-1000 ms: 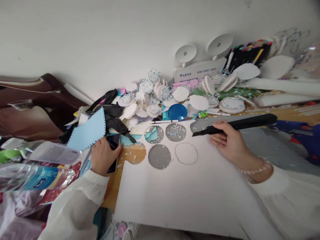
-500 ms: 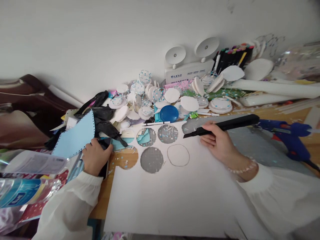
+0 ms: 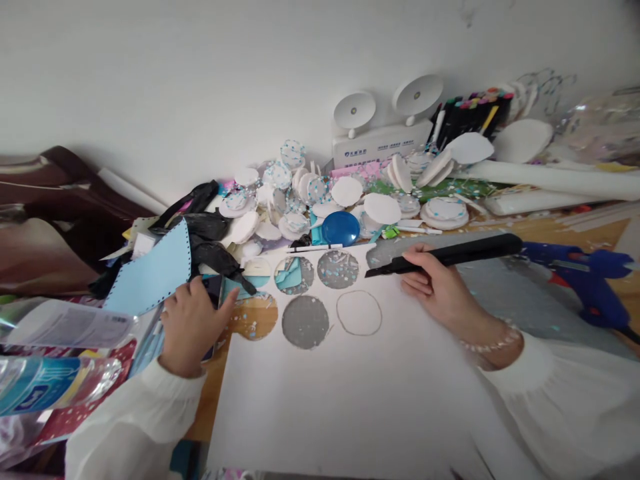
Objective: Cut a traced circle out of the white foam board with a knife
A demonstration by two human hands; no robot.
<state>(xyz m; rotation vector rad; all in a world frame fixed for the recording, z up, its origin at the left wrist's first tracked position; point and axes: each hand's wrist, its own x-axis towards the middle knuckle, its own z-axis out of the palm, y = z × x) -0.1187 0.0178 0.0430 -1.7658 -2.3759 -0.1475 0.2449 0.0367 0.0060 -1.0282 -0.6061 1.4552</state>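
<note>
A black utility knife [image 3: 470, 251] is gripped in my right hand [image 3: 440, 287], its blade pointing left over the white board [image 3: 360, 393]. Several round holes are cut through that board. One uncut pencil circle [image 3: 359, 313] shows just left of my right hand. My left hand [image 3: 193, 323] lies over a dark phone [image 3: 214, 288] at the board's left, thumb and fingers apart. A light blue sheet [image 3: 155, 270] with a punched edge touches or lies just behind its fingers. Most of the phone is hidden beneath the hand.
Behind the board lie white discs [image 3: 347, 191], a blue round lid [image 3: 341, 229] and a black plastic bag [image 3: 215, 250]. A blue glue gun [image 3: 575, 267] rests on the grey cutting mat [image 3: 505, 287] at right. Plastic bottles [image 3: 50, 383] lie at left. Markers [image 3: 470, 117] stand behind.
My left hand has opened, its thumb and fingers spreading away from the phone. My right hand keeps the knife in nearly the same place. The view has shifted slightly.
</note>
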